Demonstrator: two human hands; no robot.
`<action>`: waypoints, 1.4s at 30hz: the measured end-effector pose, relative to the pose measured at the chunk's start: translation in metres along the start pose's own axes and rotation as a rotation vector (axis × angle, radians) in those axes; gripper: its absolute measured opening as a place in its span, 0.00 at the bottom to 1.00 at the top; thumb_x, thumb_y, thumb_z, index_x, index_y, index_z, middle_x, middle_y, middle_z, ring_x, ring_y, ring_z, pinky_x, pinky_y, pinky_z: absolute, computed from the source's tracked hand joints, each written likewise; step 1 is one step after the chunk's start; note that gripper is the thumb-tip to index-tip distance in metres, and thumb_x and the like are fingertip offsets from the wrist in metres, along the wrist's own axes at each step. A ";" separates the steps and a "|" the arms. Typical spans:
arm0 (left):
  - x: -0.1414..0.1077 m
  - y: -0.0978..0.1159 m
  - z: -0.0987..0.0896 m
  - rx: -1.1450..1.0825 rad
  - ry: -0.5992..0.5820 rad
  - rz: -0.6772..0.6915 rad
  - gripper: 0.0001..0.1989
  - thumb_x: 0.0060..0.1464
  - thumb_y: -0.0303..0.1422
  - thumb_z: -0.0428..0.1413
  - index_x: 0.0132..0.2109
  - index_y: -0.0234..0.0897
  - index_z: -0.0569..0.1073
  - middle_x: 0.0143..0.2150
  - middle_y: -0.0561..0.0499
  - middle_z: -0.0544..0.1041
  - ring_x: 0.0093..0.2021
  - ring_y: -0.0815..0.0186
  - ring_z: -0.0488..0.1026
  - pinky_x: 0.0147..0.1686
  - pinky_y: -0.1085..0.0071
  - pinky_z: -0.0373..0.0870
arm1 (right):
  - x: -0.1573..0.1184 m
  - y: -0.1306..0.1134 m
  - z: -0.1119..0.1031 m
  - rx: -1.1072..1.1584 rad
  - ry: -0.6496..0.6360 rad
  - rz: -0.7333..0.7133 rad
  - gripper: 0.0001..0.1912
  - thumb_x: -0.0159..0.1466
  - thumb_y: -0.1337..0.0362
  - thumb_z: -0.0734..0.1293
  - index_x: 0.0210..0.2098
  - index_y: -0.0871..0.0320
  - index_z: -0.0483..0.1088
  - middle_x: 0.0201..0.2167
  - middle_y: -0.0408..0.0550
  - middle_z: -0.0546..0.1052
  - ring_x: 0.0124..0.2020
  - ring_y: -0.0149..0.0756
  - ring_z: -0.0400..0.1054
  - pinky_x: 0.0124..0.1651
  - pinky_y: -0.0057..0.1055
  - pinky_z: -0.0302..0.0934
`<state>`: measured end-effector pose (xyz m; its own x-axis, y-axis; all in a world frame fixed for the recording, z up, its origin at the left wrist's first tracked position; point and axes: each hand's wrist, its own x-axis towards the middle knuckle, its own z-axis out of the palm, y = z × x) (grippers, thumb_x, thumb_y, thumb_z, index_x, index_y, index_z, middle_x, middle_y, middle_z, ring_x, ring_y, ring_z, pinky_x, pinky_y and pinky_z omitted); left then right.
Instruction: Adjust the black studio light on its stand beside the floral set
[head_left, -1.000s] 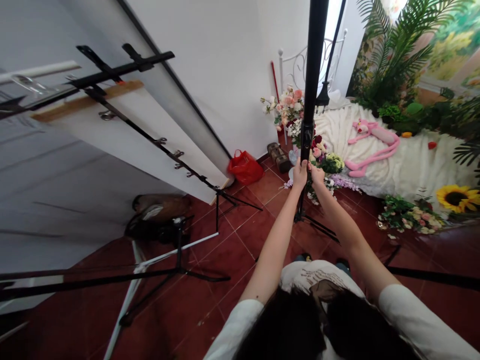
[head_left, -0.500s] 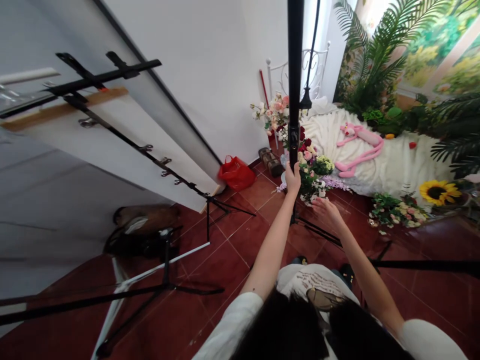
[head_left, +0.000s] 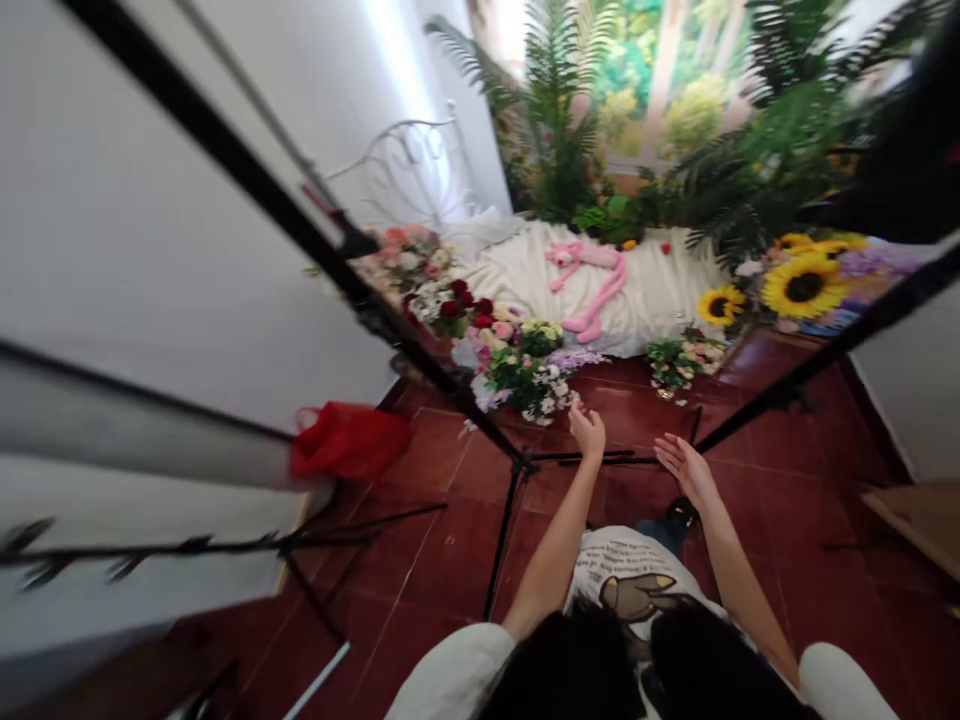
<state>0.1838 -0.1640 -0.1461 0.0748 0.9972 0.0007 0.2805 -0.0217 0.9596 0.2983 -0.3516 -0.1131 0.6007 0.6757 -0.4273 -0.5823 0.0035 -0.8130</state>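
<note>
My left hand [head_left: 587,430] is held out in front of me with its fingers apart, touching nothing. To its left leans a black light stand [head_left: 420,362], whose legs spread on the floor near me. My right hand [head_left: 684,468] is also empty, palm inward and fingers stretched. It is nearest to a second black stand [head_left: 784,390], which slants up to the right. Past my hands, a bunch of artificial flowers [head_left: 536,370] lies at the foot of a bed [head_left: 637,310] spread with cream cloth. A pink plush toy [head_left: 596,262] rests on that cloth.
A red bag [head_left: 349,440] sits by the wall at left, near another stand [head_left: 289,545] with clips. Sunflowers [head_left: 802,285] stand at right, with a small flower bunch [head_left: 679,362] on the tiled floor [head_left: 420,570]. Palm leaves [head_left: 555,120] rise behind the bed.
My left hand has let go of the black pole. The view has swung right, bringing the sunflowers and the second stand into sight. Both hands now hang free in front of me.
</note>
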 end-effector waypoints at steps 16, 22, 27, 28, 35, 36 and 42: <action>-0.089 0.222 0.215 -0.531 -1.002 0.506 0.26 0.66 0.51 0.43 0.57 0.37 0.68 0.58 0.41 0.73 0.60 0.63 0.71 0.63 0.62 0.65 | -0.020 -0.141 -0.091 0.452 0.073 -0.096 0.16 0.71 0.57 0.58 0.38 0.53 0.76 0.33 0.44 0.82 0.32 0.27 0.76 0.40 0.24 0.71; -0.084 0.283 0.224 -0.535 -1.016 0.690 0.28 0.63 0.53 0.49 0.60 0.39 0.64 0.56 0.42 0.74 0.59 0.59 0.73 0.59 0.60 0.70 | 0.002 -0.178 -0.097 0.454 0.005 -0.131 0.15 0.70 0.56 0.60 0.33 0.54 0.75 0.26 0.43 0.78 0.25 0.27 0.67 0.30 0.21 0.67; -0.078 0.306 0.236 -0.501 -1.078 0.787 0.30 0.60 0.53 0.52 0.61 0.37 0.63 0.47 0.43 0.78 0.49 0.59 0.79 0.55 0.57 0.73 | 0.008 -0.186 -0.106 0.646 -0.129 0.028 0.17 0.72 0.58 0.59 0.29 0.56 0.70 0.21 0.39 0.74 0.19 0.24 0.62 0.23 0.15 0.62; -0.077 0.309 0.237 -0.490 -1.091 0.793 0.30 0.60 0.53 0.52 0.61 0.38 0.63 0.46 0.44 0.79 0.47 0.59 0.80 0.54 0.57 0.74 | 0.008 -0.188 -0.109 0.724 -0.173 0.079 0.17 0.72 0.58 0.59 0.29 0.56 0.69 0.20 0.38 0.74 0.18 0.22 0.62 0.22 0.14 0.61; -0.072 0.321 0.236 -0.401 -1.097 0.817 0.29 0.57 0.55 0.55 0.57 0.38 0.67 0.35 0.49 0.79 0.31 0.65 0.78 0.42 0.66 0.75 | 0.009 -0.200 -0.119 0.937 -0.227 0.284 0.16 0.74 0.62 0.56 0.33 0.59 0.68 0.24 0.40 0.78 0.20 0.20 0.70 0.24 0.12 0.67; -0.071 0.322 0.237 -0.392 -1.081 0.811 0.29 0.57 0.55 0.55 0.55 0.38 0.68 0.32 0.50 0.78 0.30 0.65 0.77 0.40 0.66 0.75 | 0.009 -0.201 -0.117 0.847 -0.166 0.245 0.15 0.74 0.62 0.57 0.34 0.59 0.69 0.24 0.40 0.78 0.20 0.20 0.70 0.24 0.12 0.67; -0.071 0.320 0.239 -0.385 -1.035 0.794 0.26 0.56 0.54 0.57 0.51 0.40 0.68 0.27 0.53 0.75 0.25 0.67 0.74 0.36 0.67 0.73 | 0.005 -0.195 -0.105 -0.327 0.357 -0.362 0.05 0.63 0.64 0.71 0.31 0.58 0.73 0.33 0.49 0.81 0.36 0.36 0.77 0.39 0.29 0.74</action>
<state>0.4967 -0.2584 0.0939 0.8155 0.2121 0.5385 -0.4434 -0.3690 0.8168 0.4721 -0.4261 0.0014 0.9091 0.3841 -0.1609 -0.1418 -0.0777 -0.9868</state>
